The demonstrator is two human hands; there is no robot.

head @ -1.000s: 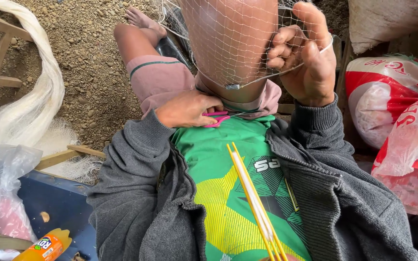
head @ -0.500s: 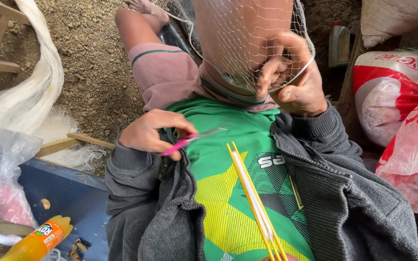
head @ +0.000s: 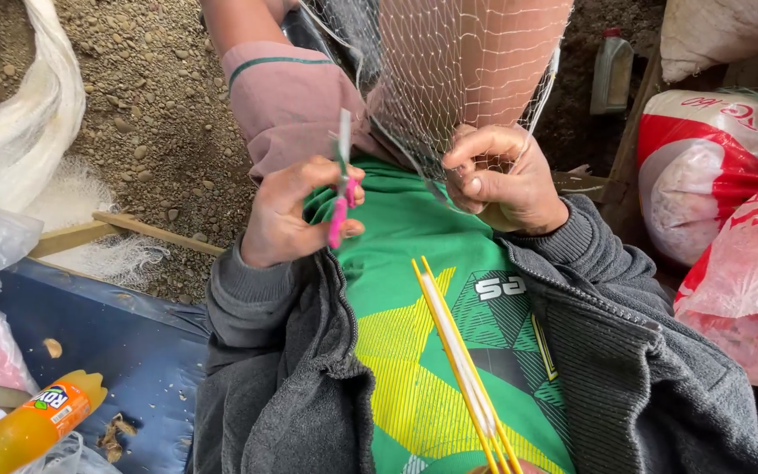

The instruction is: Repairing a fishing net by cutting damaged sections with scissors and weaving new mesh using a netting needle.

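Note:
My left hand grips small scissors with a pink handle, blades pointing up toward the net. A fine white mesh net is stretched over my raised bare knee. My right hand pinches the lower edge of that net just right of the scissors. A long yellow netting needle loaded with white line lies slanted on my green and yellow shirt, below both hands. I wear a grey zip jacket, open at the front.
Gravel ground lies at the upper left, with a heap of white netting and wooden slats. A blue tarp and an orange drink bottle sit at the lower left. Red and white sacks stand on the right, a grey bottle behind.
My left hand has lifted the scissors from my chest up to the net's edge, blades now upright. My right hand has slid down the net to its lower edge.

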